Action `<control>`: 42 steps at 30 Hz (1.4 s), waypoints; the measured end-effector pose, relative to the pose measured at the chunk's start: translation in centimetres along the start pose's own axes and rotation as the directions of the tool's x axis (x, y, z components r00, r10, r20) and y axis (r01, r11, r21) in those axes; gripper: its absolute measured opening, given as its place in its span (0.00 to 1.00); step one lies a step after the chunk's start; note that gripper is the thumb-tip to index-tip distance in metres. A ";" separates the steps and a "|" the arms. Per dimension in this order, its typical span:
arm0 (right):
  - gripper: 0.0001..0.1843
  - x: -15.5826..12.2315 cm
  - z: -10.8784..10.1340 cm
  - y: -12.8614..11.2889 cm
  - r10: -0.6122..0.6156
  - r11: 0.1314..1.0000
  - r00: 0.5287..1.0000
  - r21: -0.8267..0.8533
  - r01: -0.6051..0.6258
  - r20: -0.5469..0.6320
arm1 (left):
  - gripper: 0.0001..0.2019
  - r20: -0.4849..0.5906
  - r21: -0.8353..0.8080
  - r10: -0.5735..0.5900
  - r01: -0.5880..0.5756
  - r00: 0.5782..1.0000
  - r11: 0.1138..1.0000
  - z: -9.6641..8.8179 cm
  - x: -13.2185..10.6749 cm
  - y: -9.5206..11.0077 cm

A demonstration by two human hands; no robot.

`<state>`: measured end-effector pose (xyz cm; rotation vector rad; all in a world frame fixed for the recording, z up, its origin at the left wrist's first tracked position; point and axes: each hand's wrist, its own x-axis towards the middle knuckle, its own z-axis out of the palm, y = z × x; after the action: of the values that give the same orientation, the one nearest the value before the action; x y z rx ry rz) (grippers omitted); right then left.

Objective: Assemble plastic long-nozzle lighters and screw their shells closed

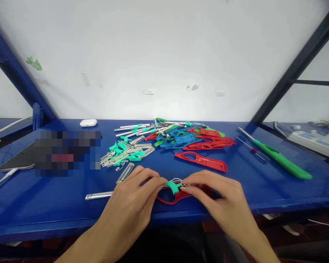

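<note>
Near the front edge of the table lies a red lighter shell half [171, 201] with a finger loop, and my hands meet over it. A green trigger [172, 187] sits above the shell, with a white wire [177, 179] curving behind it. My left hand [137, 193] is closed, its fingertips pinching the trigger's left edge. Thumb and forefinger of my right hand [219, 193] pinch a small dark part at the trigger's right end; its kind is partly hidden. A metal lighter tube [98, 195] sticks out left from behind my left hand. Beyond that hand lies a clear fuel tank [125, 172].
A loose red shell half [203, 162] lies beyond my right hand. Behind are piled blue shells [181, 140], green triggers [119, 148] and metal tubes [137, 130]. At right lie a green lighter [282, 160] and a screwdriver [253, 150]; a white case [88, 122] stands back left.
</note>
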<state>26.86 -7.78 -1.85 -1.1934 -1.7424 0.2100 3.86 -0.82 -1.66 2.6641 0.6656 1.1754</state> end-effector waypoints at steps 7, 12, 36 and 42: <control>0.08 0.2 -0.1 0.1 -0.003 1.000 0.999 0.022 0.002 0.047 | 0.11 0.010 0.000 -0.028 0.028 1.000 1.000 0.0 0.0 0.1; 0.10 0.2 -0.3 0.1 0.012 0.999 0.995 0.034 -0.016 0.095 | 0.13 0.026 -0.013 -0.084 0.085 0.996 0.996 -0.2 -0.1 0.1; 0.16 -0.1 0.5 -0.2 0.025 0.989 0.961 -0.144 0.015 0.274 | 0.09 0.044 -0.030 -0.067 0.069 0.997 0.997 0.0 0.1 0.1; 0.12 0.2 0.3 -0.5 0.067 0.995 0.947 -0.094 -0.039 0.315 | 0.10 0.045 -0.049 -0.069 0.072 0.997 0.996 -0.2 -0.1 0.3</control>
<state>26.26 -7.74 -1.56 -1.3270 -2.0161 0.3799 3.75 -1.17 -1.44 2.5937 0.7067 1.0986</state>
